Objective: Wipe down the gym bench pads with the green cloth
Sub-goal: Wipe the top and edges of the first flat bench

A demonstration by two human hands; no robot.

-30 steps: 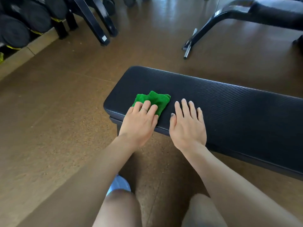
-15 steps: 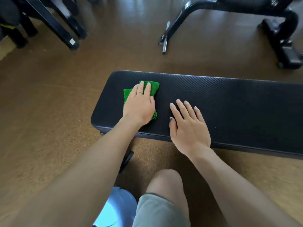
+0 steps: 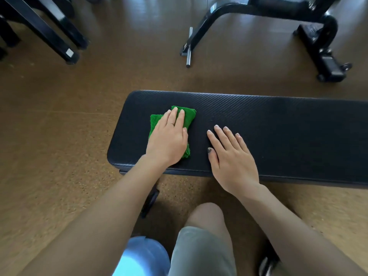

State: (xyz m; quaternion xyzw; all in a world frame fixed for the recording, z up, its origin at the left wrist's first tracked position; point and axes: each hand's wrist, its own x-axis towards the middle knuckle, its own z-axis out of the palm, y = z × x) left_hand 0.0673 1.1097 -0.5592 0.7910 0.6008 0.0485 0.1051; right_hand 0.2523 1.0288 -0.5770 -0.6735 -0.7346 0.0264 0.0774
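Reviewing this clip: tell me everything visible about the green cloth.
The cloth is bright green with a nubby, terry-like look, folded into a small, thick pad. It lies flat on the black bench pad, near its left end. The left hand rests flat on it with straight fingers, covering its middle; green shows beyond the fingertips, left of the hand and by the heel of the palm. The right hand lies beside it on the pad, not touching it.
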